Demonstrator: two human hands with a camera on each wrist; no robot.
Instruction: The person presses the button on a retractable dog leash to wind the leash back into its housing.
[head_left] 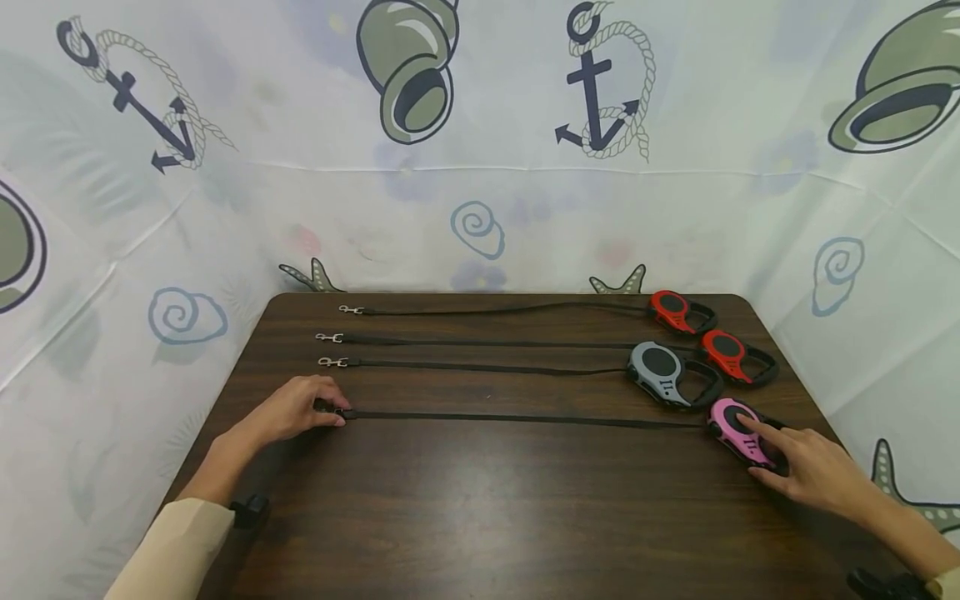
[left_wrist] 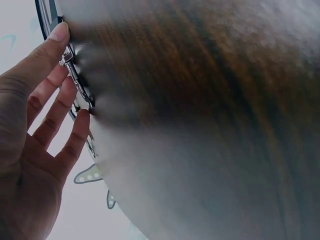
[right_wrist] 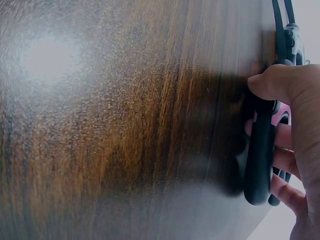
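Head view: left hand (head_left: 296,408) pinched a black leash (head_left: 525,419) at its clip end (head_left: 349,414); right hand (head_left: 813,467) gripped its pink case (head_left: 738,432)

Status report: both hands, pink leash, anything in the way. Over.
Left hand pinching the strap at its clip end; right hand gripping pink leash. Strap straight between them. Nothing crossing it; gray leash close beyond.

Both sleeves (head_left: 174,546) are plain cream, and a small black device (head_left: 251,510) sits beside each.
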